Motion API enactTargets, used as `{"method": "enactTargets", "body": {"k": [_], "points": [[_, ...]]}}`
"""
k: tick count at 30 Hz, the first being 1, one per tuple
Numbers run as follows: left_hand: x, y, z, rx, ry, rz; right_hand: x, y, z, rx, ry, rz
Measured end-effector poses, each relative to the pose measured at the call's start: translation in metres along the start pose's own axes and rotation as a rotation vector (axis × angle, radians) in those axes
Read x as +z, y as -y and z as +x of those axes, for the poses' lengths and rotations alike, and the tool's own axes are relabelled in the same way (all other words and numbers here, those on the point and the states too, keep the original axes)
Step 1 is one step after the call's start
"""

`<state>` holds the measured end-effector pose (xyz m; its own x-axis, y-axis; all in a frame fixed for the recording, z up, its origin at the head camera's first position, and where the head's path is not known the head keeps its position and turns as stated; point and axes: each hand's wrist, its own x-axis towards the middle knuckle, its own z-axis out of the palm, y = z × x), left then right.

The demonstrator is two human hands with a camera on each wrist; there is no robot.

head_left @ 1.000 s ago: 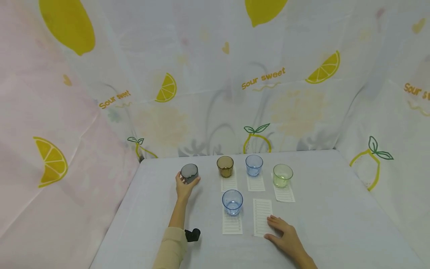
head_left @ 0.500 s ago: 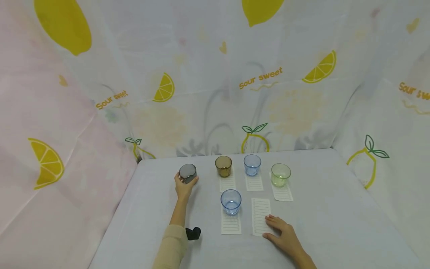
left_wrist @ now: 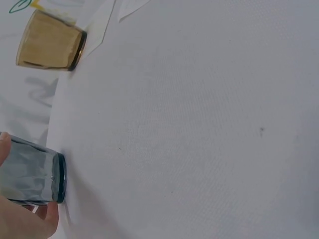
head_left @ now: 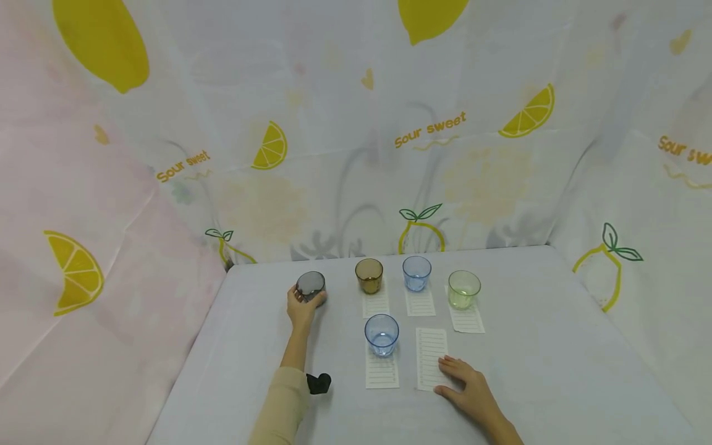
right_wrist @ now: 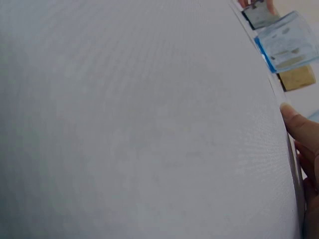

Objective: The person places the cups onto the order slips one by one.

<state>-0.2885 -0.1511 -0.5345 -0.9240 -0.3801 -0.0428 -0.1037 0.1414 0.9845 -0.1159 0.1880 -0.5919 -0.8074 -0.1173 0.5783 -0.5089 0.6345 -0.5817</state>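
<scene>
At the far left of the table, my left hand (head_left: 302, 308) grips a smoky grey glass tumbler (head_left: 310, 284), thumb on its near right side and fingers round the left. The left wrist view shows the grey tumbler (left_wrist: 35, 172) with its base close over or on the white cloth. My right hand (head_left: 471, 390) rests with relaxed, slightly bent fingers at the right edge of a lined paper slip (head_left: 431, 358), holding nothing. Left of that slip, a blue tumbler (head_left: 382, 337) stands on another lined slip (head_left: 382, 374).
Along the back stand an amber tumbler (head_left: 369, 276), a second blue tumbler (head_left: 416, 274) and a green tumbler (head_left: 463, 289), each on a lined slip. A black strap piece (head_left: 319, 384) juts from the left sleeve (head_left: 282, 405). Lemon-print cloth (head_left: 334, 154) hangs behind the white table (head_left: 556, 346).
The whole scene shifts slightly left as the head view turns a little. Both hands and the tumblers keep their places on the table.
</scene>
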Motion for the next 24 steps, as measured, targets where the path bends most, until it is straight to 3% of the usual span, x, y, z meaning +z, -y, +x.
{"method": "enactTargets", "body": {"k": [8, 15, 24], "points": [[-0.002, 0.002, 0.001, 0.026, 0.013, 0.015, 0.001, -0.001, 0.001, -0.01, 0.002, 0.013], [-0.005, -0.01, 0.002, 0.038, 0.044, 0.011, 0.0, -0.001, 0.0, 0.009, 0.002, 0.006], [-0.007, -0.027, -0.001, 0.1, 0.154, -0.012, -0.001, 0.001, 0.0, 0.023, 0.009, 0.008]]}}
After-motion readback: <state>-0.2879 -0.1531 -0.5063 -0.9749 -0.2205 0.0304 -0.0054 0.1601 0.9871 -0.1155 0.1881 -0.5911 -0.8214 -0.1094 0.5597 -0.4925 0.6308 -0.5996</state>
